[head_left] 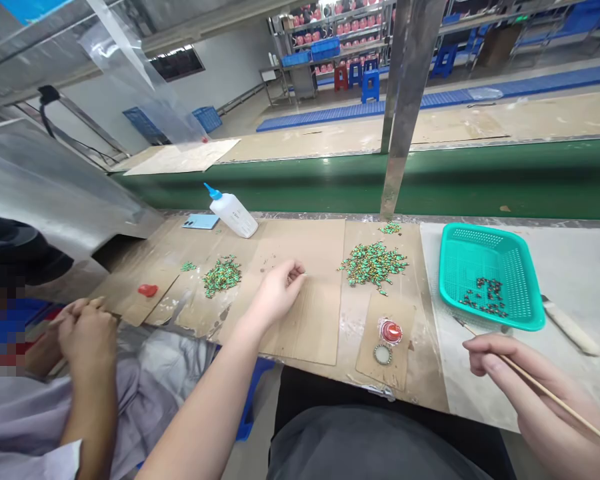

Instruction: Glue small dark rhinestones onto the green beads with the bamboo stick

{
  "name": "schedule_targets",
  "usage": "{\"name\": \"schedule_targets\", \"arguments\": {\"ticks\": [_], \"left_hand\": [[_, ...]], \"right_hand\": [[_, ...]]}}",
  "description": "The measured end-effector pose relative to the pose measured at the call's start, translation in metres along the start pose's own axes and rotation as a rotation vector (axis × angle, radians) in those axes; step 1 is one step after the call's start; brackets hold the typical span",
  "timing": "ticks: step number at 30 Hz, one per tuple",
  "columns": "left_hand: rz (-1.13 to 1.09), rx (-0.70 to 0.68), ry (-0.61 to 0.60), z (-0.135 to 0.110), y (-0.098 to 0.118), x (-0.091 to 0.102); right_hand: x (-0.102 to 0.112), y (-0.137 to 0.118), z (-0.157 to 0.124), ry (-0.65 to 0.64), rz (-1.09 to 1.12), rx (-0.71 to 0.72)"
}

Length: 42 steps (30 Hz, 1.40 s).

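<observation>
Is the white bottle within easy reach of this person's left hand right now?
Probably yes: only flat cardboard seems to lie between the left hand and the bottle. Whether that hand already holds something tiny is hard to tell.

The right hand [537, 408] holds a thin stick [545, 392] (dark-tipped) near a green basket [530, 283].
</observation>
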<state>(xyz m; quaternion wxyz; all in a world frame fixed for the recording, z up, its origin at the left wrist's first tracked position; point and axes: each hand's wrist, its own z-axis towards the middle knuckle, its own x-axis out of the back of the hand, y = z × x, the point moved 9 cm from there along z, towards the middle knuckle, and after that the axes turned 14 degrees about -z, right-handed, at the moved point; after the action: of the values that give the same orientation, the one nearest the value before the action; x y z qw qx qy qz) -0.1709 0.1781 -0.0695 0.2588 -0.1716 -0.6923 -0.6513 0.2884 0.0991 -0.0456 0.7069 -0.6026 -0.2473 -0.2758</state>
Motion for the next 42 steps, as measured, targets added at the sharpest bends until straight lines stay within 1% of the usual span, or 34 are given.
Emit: {"name": "schedule_targets", "arguments": {"ticks": [4, 8, 12, 16, 19, 21, 23, 28, 31, 34, 38, 42], "left_hand": [[-0.223, 0.019, 0.073, -0.015, 0.000, -0.007], [-0.463, 0.054, 0.106, -0.034, 0.008, -0.014], [-0.735, 0.123, 0.056, -0.056, 0.026, -0.030], [-0.897, 0.223, -0.035, -0.079, 0.048, -0.052], [-0.949, 0.275, -0.072, -0.092, 0.057, -0.065], [-0.962, 0.293, -0.092, -0.099, 0.059, -0.073], [-0.962, 0.300, -0.115, -0.105, 0.060, -0.081], [-0.938, 0.312, -0.173, -0.114, 0.059, -0.098], [-0.916, 0.311, -0.187, -0.115, 0.057, -0.101], [-0.899, 0.314, -0.185, -0.115, 0.051, -0.101], [-0.916, 0.332, -0.148, -0.116, 0.044, -0.099], [-0.943, 0.368, -0.138, -0.116, 0.044, -0.103]], "right_hand": [[-0.007, 0.010, -0.004, 0.012, 0.060, -0.097], [-0.016, -0.002, 0.001, -0.057, 0.165, -0.121], [-0.021, -0.017, 0.007, -0.069, 0.302, -0.112], [-0.026, -0.026, 0.010, -0.085, 0.427, -0.022], [-0.026, -0.022, 0.014, -0.045, 0.508, 0.022], [-0.029, -0.015, 0.018, -0.021, 0.523, 0.007], [-0.037, -0.007, 0.023, -0.019, 0.532, -0.031], [-0.065, 0.011, 0.030, -0.052, 0.574, -0.148], [-0.078, 0.016, 0.031, -0.075, 0.589, -0.186], [-0.087, 0.018, 0.031, -0.096, 0.614, -0.212], [-0.091, 0.019, 0.030, -0.113, 0.638, -0.237], [-0.091, 0.017, 0.028, -0.121, 0.644, -0.247]]}}
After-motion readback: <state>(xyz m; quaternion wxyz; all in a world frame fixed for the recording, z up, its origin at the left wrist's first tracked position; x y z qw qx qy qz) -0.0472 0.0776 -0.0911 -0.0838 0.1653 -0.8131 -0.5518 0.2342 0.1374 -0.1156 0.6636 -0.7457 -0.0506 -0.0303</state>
